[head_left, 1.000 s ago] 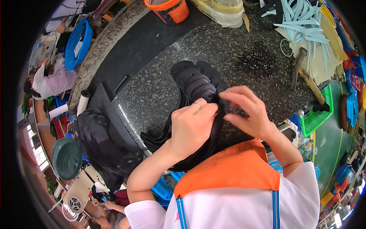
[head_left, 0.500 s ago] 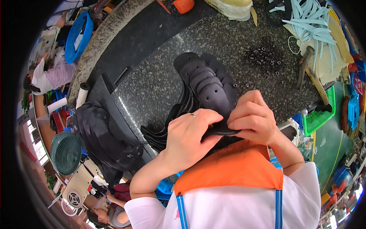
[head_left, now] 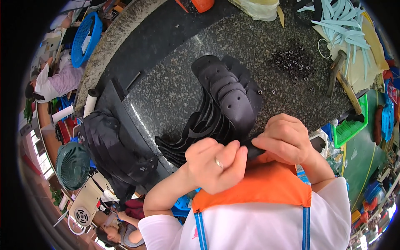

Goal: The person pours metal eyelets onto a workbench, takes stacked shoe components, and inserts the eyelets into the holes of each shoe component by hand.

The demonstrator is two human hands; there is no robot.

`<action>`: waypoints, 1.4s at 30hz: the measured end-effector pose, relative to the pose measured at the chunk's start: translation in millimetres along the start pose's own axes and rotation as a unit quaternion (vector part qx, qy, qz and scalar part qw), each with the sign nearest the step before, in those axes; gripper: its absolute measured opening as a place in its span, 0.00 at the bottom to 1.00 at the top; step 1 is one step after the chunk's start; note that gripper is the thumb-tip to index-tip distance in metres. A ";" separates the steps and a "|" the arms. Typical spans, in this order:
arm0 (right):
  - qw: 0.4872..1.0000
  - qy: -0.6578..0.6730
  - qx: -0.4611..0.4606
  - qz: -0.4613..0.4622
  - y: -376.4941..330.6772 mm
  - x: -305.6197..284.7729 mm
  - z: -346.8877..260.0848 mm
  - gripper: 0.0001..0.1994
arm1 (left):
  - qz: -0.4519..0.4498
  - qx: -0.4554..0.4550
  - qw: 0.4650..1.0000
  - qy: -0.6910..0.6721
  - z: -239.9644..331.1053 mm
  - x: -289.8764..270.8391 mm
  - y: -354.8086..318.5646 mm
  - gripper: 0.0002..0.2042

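Our left hand (head_left: 216,164), ringed, curls knuckles-up at seven o'clock; our right hand (head_left: 285,139) pinches shut at five o'clock, both forearms bent in toward our chest.

Your one view comes from the head camera, looking steeply down over your chest at the speckled stone worktop (head_left: 175,91). It sits close: your left hand (head_left: 214,164) and right hand (head_left: 285,139) fill the centre, forearms entering from six o'clock. Fisheye bending curves the worktop edge toward nine o'clock.
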State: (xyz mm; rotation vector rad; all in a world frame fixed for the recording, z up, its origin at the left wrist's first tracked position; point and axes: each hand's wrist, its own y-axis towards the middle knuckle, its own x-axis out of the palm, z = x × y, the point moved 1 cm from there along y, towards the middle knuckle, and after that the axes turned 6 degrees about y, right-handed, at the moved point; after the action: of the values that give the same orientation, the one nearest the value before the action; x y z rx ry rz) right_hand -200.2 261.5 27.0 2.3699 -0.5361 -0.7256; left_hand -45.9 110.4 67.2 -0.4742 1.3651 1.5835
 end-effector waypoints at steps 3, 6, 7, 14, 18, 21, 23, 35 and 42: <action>0.994 -0.040 0.079 -0.069 -8.3 -1.3 11.5 0.17 | -0.064 -0.064 0.996 0.007 -10.2 10.7 -0.7 0.12; 0.980 -0.125 0.140 -0.063 -0.5 -9.0 18.2 0.17 | -0.103 -0.176 0.979 -0.005 -13.0 14.8 6.2 0.13; 0.962 -0.204 0.173 -0.049 4.3 -12.7 21.5 0.16 | -0.097 -0.224 0.970 -0.006 -15.9 13.8 10.3 0.13; 0.934 -0.304 0.185 -0.031 -5.8 -3.0 46.2 0.12 | -0.123 -0.240 0.958 0.101 -27.0 16.3 20.3 0.15; 0.965 -0.047 0.243 0.083 3.4 4.5 29.0 0.10 | -0.134 -0.500 0.828 -0.216 -22.4 13.0 16.6 0.10; 0.975 0.026 0.214 0.048 15.2 18.4 19.2 0.10 | -0.192 -0.562 0.688 -0.418 -38.1 7.8 18.7 0.11; 0.977 0.017 0.207 0.048 14.2 23.1 21.8 0.09 | -0.197 -0.550 0.677 -0.448 -42.1 6.6 18.8 0.12; 0.897 -0.292 0.332 0.006 -23.9 -15.7 31.9 0.10 | -0.198 -0.548 0.663 -0.470 -47.2 9.0 20.2 0.09; 0.945 -0.253 0.195 0.067 -11.4 -7.6 35.8 0.11 | -0.218 -0.536 0.711 -0.398 -46.7 14.2 8.6 0.08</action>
State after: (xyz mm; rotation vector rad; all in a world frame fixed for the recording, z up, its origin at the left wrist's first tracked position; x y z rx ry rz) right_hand -225.5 258.8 -1.7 2.4541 -1.1379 -1.2739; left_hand -72.9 74.3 46.7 -0.5994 -0.4243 1.7021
